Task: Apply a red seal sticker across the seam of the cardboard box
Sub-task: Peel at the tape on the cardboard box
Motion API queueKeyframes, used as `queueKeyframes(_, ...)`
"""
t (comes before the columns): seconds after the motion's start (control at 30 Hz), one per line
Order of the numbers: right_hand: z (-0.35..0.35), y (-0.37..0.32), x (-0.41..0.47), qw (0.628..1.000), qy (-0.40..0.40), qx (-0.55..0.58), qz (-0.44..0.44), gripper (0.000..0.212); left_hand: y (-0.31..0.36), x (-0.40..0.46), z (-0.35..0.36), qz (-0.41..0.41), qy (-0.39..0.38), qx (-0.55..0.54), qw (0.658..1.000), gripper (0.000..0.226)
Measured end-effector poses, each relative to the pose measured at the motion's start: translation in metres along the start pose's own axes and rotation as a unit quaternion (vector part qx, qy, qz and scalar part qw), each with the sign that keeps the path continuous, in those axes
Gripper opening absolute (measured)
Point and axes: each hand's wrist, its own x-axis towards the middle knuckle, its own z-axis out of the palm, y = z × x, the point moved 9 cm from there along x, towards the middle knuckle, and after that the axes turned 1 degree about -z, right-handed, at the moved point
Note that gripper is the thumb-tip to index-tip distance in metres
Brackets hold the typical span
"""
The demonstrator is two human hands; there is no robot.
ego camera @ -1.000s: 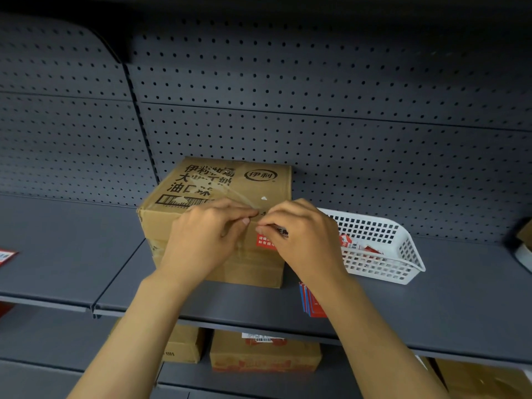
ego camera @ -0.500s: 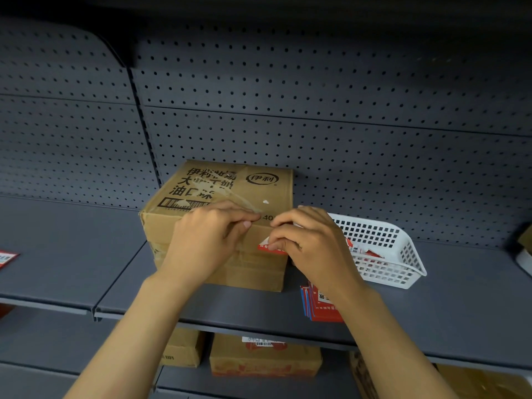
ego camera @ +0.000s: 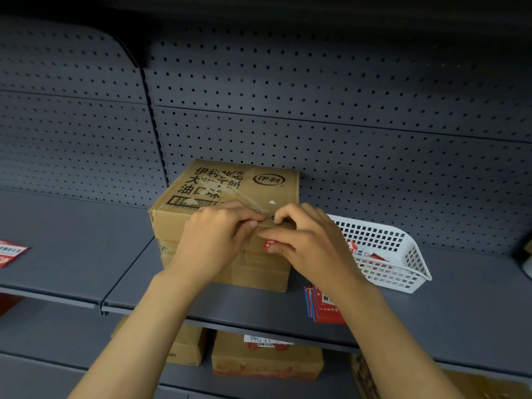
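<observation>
Where the grey shelf [ego camera: 72, 254] runs out to the far left, a red printed card [ego camera: 10, 251] is seen lying flat at the frame's edge, well apart from everything else. Further right, a cardboard box [ego camera: 244, 185] with black printed characters and a barcode is set on the shelf, its back close to the perforated back panel [ego camera: 345, 125]. Clear tape is seen across its top, wrinkled near the front edge. The left hand [ego camera: 214, 243] is laid over the box's front top edge, with its fingers curled and its thumb and forefinger pressed together at that edge; what, if anything, is pinched between them cannot be told. Just beside it, the right hand [ego camera: 311, 243] is placed against the same front edge, its forefinger bent onto the top rim and its thumb pressed down on a red seal sticker [ego camera: 270, 244]. The sticker is held flat against the box's front face, just below the top edge, and only a small corner of it is shown past the thumb. Below the right wrist, a stack of red sticker sheets [ego camera: 324, 308] is laid on the shelf near its front lip. To the right, a white plastic basket [ego camera: 403, 272] is set, with red and white slips inside it. On the lower shelf, more cardboard boxes [ego camera: 266, 361] are stored.
</observation>
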Motion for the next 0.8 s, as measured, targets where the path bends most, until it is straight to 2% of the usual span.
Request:
queueKeyframes(0.07, -0.002, -0.002, -0.001, 1.0, 0.009, -0.013, -0.008, 0.011, -0.001, 0.0, 0.0, -0.004, 0.001, -0.011, 1.0, 0.018)
queueKeyframes(0.13, -0.003, -0.002, -0.003, 1.0, 0.016, -0.018, -0.012, 0.006, -0.001, 0.0, 0.0, -0.004, 0.001, -0.015, 1.0, 0.019)
queueKeyframes(0.4, -0.008, -0.003, -0.01, 0.998, 0.005, -0.029, -0.056, 0.011, -0.001, 0.001, 0.001, -0.002, 0.005, -0.013, 1.0, 0.019)
queueKeyframes(0.57, -0.017, -0.003, -0.012, 0.998, 0.005, -0.027, -0.052, 0.033, -0.003, 0.001, 0.002, -0.004, 0.002, -0.015, 1.0, 0.019)
queueKeyframes(0.8, -0.025, -0.001, -0.018, 0.998, 0.001, -0.031, -0.059, 0.033, -0.002, 0.001, 0.002, -0.004, 0.004, -0.011, 1.0, 0.019)
